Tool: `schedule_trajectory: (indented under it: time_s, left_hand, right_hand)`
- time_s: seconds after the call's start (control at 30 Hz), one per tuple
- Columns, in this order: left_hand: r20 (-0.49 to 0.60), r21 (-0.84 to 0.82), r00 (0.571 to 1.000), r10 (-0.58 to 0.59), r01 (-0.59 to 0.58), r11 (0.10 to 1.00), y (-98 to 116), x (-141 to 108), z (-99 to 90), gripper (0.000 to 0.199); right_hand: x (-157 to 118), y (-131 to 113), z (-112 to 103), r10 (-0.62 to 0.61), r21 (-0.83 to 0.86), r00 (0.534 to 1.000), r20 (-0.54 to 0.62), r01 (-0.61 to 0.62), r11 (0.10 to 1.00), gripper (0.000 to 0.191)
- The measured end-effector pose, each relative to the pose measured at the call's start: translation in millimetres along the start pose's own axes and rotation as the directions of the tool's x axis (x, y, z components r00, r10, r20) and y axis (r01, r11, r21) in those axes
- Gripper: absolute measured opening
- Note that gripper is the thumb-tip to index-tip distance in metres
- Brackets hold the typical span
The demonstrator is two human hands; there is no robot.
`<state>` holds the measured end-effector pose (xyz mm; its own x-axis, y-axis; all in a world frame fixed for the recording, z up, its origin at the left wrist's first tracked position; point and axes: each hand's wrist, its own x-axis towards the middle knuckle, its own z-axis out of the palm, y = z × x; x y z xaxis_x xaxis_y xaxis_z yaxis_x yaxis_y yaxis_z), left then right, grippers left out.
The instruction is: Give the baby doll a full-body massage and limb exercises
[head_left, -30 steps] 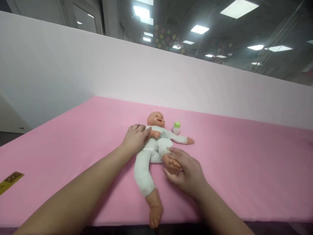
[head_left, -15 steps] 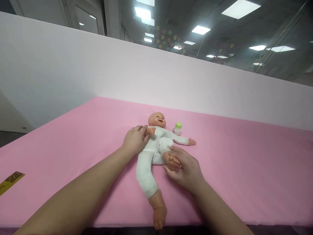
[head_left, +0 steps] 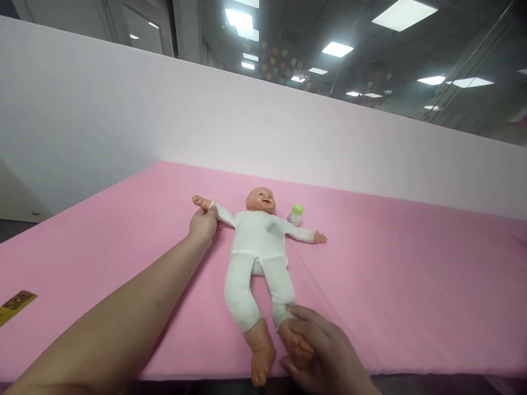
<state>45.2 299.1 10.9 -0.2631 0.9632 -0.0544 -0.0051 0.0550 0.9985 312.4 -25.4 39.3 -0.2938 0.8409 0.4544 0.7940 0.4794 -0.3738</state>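
A baby doll in a white suit lies face up on the pink surface, head away from me, both arms spread out. My left hand is closed round the doll's forearm near its wrist, at the left. My right hand grips the lower leg and foot on the doll's right-hand side in the picture, near the front edge. The doll's other leg lies stretched beside it, its foot at the edge. A small bottle with a green cap stands beside the doll's head.
A yellow and black label lies at the far left. A white wall panel rises behind the pink surface, with glass and ceiling lights above it. The front edge of the surface runs just past the doll's feet.
The doll's left-side arm has swung outward with my left hand. Its bent leg has been straightened toward the front edge, and my right hand has moved down with the foot.
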Motion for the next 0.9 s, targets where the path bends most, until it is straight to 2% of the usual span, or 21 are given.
schedule_trajectory:
  time_s: [0.07,0.13,0.23,0.3,0.33,0.37,0.43,0.5,0.53,0.57,0.63,0.73,0.9]
  left_hand:
    - [0.013,-0.072,0.999,-0.033,0.034,0.997,-0.6,1.5,-0.8,0.031]
    - [0.011,-0.069,1.0,-0.024,0.025,0.997,-0.5,1.3,-1.9,0.031]
    - [-0.017,0.129,0.996,0.091,-0.088,0.988,3.2,-5.4,-2.3,0.036]
    - [0.023,0.317,0.968,0.249,-0.243,0.917,8.4,-15.6,-0.3,0.04]
    - [0.072,0.393,0.936,0.345,-0.344,0.853,11.3,-22.3,1.7,0.04]
    - [0.139,0.449,0.886,0.442,-0.454,0.769,14.1,-29.6,4.3,0.04]
    - [0.298,0.506,0.742,0.6,-0.656,0.56,18.4,-44.4,11.0,0.038]
    - [0.455,0.512,0.589,0.668,-0.787,0.344,20.5,-56.6,18.5,0.039]
    - [0.518,0.509,0.534,0.668,-0.82,0.26,20.8,-61.1,21.9,0.04]
    - [0.565,0.51,0.5,0.656,-0.837,0.198,20.9,-64.3,24.6,0.041]
    - [0.62,0.524,0.48,0.621,-0.842,0.127,20.8,-67.4,27.4,0.043]
    - [0.651,0.54,0.479,0.588,-0.837,0.084,20.4,-66.6,25.4,0.046]
    - [0.667,0.523,0.489,0.563,-0.844,0.114,18.1,-61.3,20.2,0.048]
  right_hand:
    - [-9.0,1.3,5.1,0.009,-0.022,1.0,0.01,-0.008,1.0,0.048]
    - [-13.1,1.4,6.9,0.02,-0.039,1.0,0.018,-0.02,0.999,0.051]
    - [-9.9,-0.5,3.0,0.031,-0.027,0.999,0.011,-0.031,0.999,0.049]
    - [-3.1,-2.1,-2.1,0.022,-0.003,0.999,-0.039,-0.022,1.0,0.044]
    - [1.4,-2.6,-4.9,0.011,0.008,0.997,-0.075,-0.011,1.0,0.04]
    - [6.5,-3.0,-7.8,0.004,0.015,0.994,-0.113,-0.002,1.0,0.038]
    - [18.9,-3.0,-14.0,-0.016,0.01,0.983,-0.181,0.018,1.0,0.036]
    - [33.8,-2.3,-20.8,-0.033,-0.008,0.978,-0.206,0.032,0.999,0.035]
    - [41.9,-1.6,-24.1,-0.04,-0.016,0.978,-0.205,0.038,0.999,0.035]
    - [50.2,-0.7,-27.1,-0.046,-0.021,0.98,-0.196,0.043,0.999,0.034]
    - [66.5,2.6,-31.3,-0.047,-0.02,0.984,-0.173,0.044,0.999,0.034]
    - [87.9,11.7,-29.4,-0.017,-0.004,0.988,-0.155,0.016,1.0,0.036]
    - [111.3,30.7,-8.3,0.113,0.047,0.982,-0.151,-0.107,0.993,0.035]
